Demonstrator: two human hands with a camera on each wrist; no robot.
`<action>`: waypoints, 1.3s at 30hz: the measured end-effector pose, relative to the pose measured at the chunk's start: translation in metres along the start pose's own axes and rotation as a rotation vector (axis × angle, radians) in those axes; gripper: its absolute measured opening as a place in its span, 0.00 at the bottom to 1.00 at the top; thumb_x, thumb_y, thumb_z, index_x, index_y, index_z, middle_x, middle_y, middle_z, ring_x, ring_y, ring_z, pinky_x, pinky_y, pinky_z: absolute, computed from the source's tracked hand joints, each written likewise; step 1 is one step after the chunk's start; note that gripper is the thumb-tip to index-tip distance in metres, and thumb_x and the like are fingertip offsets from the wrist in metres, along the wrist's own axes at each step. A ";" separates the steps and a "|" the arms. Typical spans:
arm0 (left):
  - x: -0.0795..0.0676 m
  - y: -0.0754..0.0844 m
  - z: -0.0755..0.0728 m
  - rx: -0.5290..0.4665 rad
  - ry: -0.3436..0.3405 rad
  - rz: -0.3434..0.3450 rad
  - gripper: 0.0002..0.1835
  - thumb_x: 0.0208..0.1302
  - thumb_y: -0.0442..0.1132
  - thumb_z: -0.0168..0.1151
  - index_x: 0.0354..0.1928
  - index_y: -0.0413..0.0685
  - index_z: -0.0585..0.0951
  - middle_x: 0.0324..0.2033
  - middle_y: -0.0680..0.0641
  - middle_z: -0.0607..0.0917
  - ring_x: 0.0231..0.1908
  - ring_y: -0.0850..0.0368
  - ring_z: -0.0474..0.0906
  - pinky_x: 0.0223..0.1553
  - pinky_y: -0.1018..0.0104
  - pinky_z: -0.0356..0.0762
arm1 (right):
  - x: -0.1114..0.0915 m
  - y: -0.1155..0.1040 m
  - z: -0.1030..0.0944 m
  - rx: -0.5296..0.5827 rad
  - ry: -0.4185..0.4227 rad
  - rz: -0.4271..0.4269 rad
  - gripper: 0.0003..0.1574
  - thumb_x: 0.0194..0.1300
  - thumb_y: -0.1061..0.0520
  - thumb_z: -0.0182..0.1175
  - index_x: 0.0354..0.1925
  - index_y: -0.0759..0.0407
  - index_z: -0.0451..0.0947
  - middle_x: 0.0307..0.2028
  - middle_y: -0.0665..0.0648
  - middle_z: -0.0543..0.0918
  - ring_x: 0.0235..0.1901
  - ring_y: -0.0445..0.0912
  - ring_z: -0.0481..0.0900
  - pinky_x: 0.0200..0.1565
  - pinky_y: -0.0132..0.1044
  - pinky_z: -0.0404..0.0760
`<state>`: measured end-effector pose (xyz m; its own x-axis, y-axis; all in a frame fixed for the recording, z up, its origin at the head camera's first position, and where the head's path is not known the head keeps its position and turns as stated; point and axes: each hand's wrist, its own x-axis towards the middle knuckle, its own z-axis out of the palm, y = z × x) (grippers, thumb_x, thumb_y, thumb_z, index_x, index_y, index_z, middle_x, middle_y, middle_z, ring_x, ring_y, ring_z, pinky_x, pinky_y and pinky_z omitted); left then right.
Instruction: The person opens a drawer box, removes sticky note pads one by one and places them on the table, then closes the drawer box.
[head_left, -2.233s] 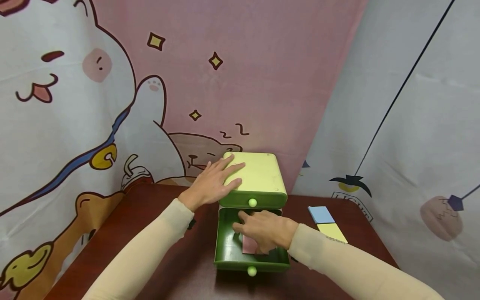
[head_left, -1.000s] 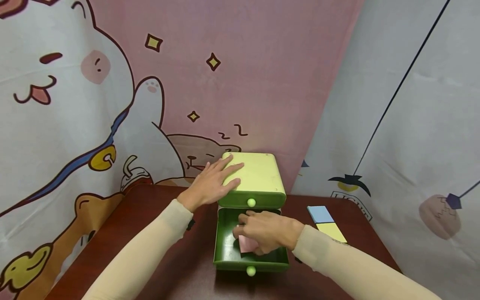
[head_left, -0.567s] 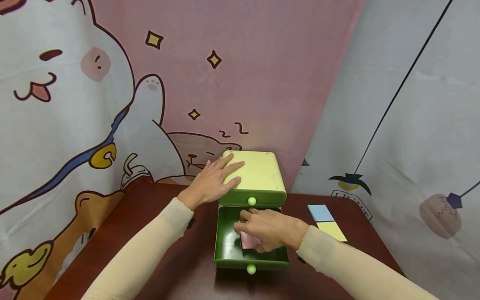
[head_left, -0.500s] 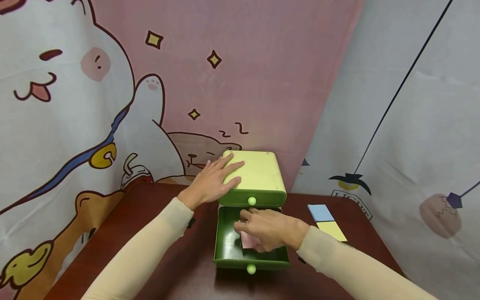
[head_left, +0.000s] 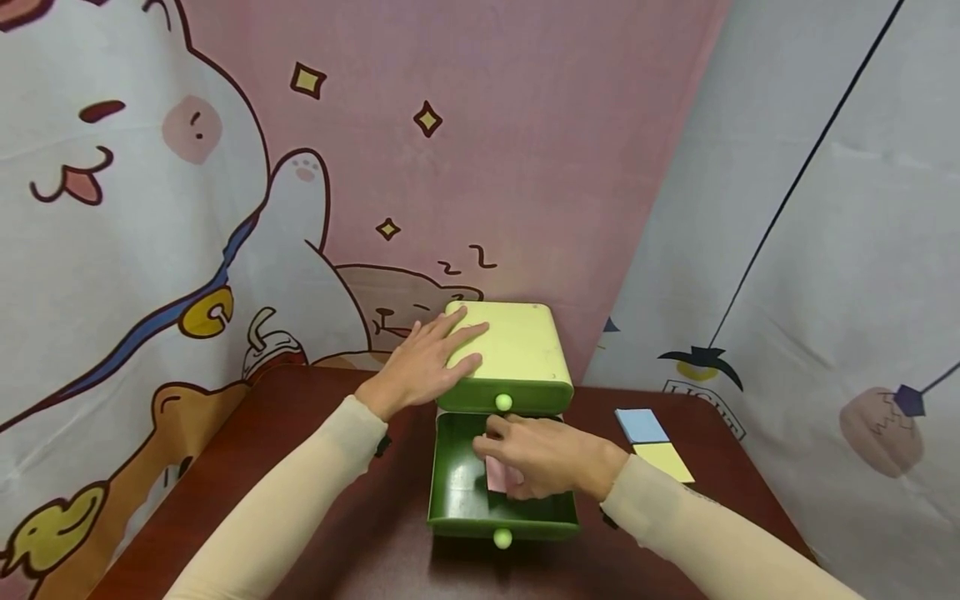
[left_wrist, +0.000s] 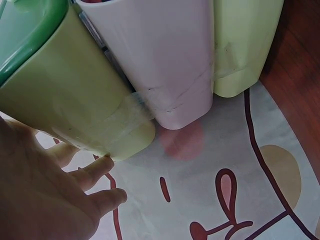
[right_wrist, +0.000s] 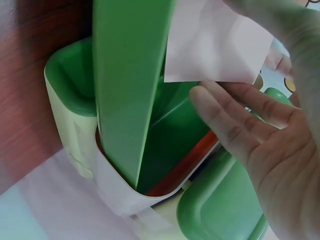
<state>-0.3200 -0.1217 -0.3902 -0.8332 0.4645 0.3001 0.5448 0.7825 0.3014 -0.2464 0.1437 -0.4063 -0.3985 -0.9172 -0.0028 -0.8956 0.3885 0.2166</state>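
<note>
Pink paper [head_left: 498, 475] is located at the right hand [head_left: 546, 457], within the outline of the pulled-out lower drawer [head_left: 456, 492]; by the right hand it is plainly better reached than by the left. In the right-wrist view the sheet appears to be pinched between thumb and fingers [right_wrist: 220, 115], its edge being met by the fingertips. Whether the drawer floor is touched cannot be told. Sheet is partly covered by the hand; it looks near square, so no long axis is assigned. Left hand [head_left: 420, 367]: rested on the left part of the box [head_left: 521, 342] top, fingers spread. Blue pad [head_left: 642, 426] and yellow pad [head_left: 663, 462] are laid end to end on the counter [head_left: 360, 533], right of the box.
</note>
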 end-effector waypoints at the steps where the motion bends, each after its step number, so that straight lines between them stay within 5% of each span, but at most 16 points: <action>1: 0.000 0.000 0.000 0.000 0.000 0.000 0.37 0.90 0.73 0.43 0.94 0.78 0.63 0.97 0.47 0.53 0.94 0.33 0.55 0.92 0.20 0.49 | -0.001 0.000 -0.001 0.009 0.003 0.002 0.37 0.61 0.47 0.91 0.60 0.45 0.79 0.51 0.50 0.83 0.40 0.43 0.86 0.37 0.27 0.86; 10: 0.000 0.001 -0.003 -0.005 -0.011 -0.002 0.37 0.91 0.73 0.44 0.94 0.77 0.62 0.97 0.47 0.52 0.95 0.34 0.54 0.92 0.22 0.46 | -0.009 0.000 -0.007 0.097 0.024 0.032 0.37 0.64 0.52 0.87 0.63 0.48 0.76 0.58 0.52 0.83 0.47 0.45 0.87 0.41 0.31 0.89; 16: 0.000 0.000 -0.003 -0.004 -0.016 -0.003 0.38 0.90 0.74 0.42 0.94 0.78 0.62 0.97 0.47 0.52 0.95 0.34 0.53 0.93 0.22 0.45 | -0.013 -0.001 -0.009 0.186 0.056 0.040 0.37 0.63 0.53 0.89 0.61 0.49 0.77 0.61 0.54 0.83 0.43 0.41 0.87 0.45 0.30 0.90; 24: 0.000 0.000 -0.004 -0.001 -0.020 -0.003 0.38 0.90 0.74 0.42 0.94 0.77 0.62 0.97 0.47 0.53 0.95 0.33 0.53 0.93 0.22 0.45 | -0.023 -0.003 -0.008 0.168 0.155 0.023 0.41 0.64 0.51 0.89 0.68 0.49 0.79 0.67 0.56 0.82 0.62 0.50 0.90 0.60 0.40 0.94; 39: 0.000 -0.001 -0.002 0.005 -0.018 -0.002 0.38 0.91 0.73 0.43 0.95 0.77 0.61 0.97 0.47 0.52 0.95 0.33 0.52 0.92 0.21 0.45 | -0.046 -0.004 -0.007 0.195 0.287 0.066 0.41 0.65 0.51 0.85 0.73 0.45 0.84 0.70 0.51 0.82 0.56 0.42 0.81 0.56 0.40 0.89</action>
<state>-0.3207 -0.1236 -0.3885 -0.8357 0.4704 0.2836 0.5430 0.7853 0.2974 -0.2230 0.1834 -0.4008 -0.4101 -0.8661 0.2857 -0.9016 0.4322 0.0164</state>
